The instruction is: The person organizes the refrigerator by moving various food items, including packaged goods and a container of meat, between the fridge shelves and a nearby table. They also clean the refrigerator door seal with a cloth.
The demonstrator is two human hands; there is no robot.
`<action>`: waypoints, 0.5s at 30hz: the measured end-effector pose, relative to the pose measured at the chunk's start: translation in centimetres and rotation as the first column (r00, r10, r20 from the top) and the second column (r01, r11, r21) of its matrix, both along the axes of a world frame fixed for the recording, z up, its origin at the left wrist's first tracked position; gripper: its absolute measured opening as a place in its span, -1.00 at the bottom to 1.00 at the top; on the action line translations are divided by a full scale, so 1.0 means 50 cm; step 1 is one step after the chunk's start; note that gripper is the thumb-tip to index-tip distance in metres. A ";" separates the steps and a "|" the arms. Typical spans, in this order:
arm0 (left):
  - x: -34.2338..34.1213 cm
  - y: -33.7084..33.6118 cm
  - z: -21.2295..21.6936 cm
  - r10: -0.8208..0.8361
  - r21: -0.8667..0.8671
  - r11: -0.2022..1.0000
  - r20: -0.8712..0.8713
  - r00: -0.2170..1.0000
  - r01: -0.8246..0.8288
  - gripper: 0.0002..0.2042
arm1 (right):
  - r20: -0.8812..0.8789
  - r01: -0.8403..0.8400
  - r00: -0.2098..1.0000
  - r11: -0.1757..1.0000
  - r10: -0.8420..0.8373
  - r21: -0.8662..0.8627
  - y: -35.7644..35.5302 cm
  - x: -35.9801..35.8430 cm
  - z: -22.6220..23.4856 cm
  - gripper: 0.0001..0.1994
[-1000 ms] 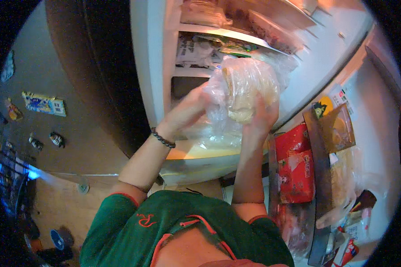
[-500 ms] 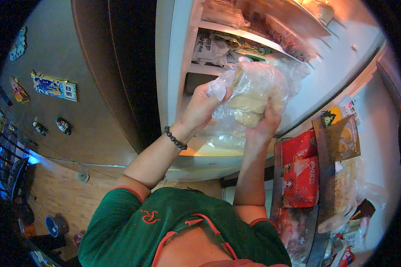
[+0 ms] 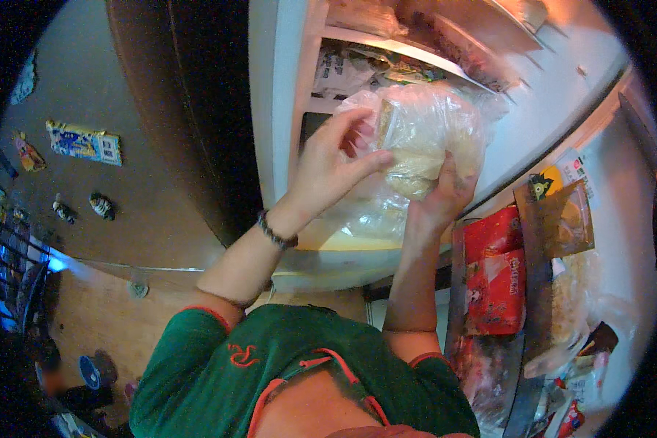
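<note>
A clear plastic bag [image 3: 423,128] holding pale yellowish, blocky food is in front of the open freezer compartment; I cannot make out the kind of food. My right hand [image 3: 445,197] grips the bag's lower right side, its thumb lying over the front. Beside the bag's left edge is my left hand [image 3: 336,157], fingers apart and curved, thumb stretched toward the food. It does not grip the plastic. More crinkled clear plastic [image 3: 372,219] spreads below the bag, above the compartment's front edge.
Packed freezer shelves [image 3: 416,47] rise behind the bag, with a white printed package [image 3: 343,73] on one. At right, the open door's racks hold a red package [image 3: 495,285] and several bags. A dark closed door panel [image 3: 87,204] with magnets stands at left.
My left hand has let go of the bag's left corner and its fingers have spread. The right hand still holds the bag, which has shifted slightly right.
</note>
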State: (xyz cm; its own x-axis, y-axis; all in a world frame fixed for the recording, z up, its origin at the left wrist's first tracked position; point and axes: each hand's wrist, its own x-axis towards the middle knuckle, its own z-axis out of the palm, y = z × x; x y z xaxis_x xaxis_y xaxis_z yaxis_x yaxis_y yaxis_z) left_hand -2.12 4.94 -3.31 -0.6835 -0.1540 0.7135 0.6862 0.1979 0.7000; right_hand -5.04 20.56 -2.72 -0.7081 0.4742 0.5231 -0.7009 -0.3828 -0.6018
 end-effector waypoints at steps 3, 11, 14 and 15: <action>-0.010 0.009 -0.003 -0.198 0.122 0.977 0.180 0.964 0.178 -0.80 | 0.051 0.002 0.999 0.998 -0.006 0.068 -0.020 0.019 0.009 -0.62; -0.006 -0.016 0.007 -0.436 0.371 0.864 0.216 0.874 0.340 -0.84 | 0.212 -0.479 0.816 0.835 0.537 -0.272 0.010 0.011 0.024 -0.56; -0.004 -0.016 0.012 -0.553 0.503 0.765 0.193 0.811 0.402 -0.86 | 0.227 -0.550 0.796 0.827 0.561 -0.115 0.040 -0.037 -0.023 -0.52; -0.005 -0.018 0.011 -0.576 0.534 0.740 0.187 0.796 0.409 -0.87 | 0.225 -0.570 0.792 0.820 0.567 -0.060 0.045 -0.043 -0.030 -0.50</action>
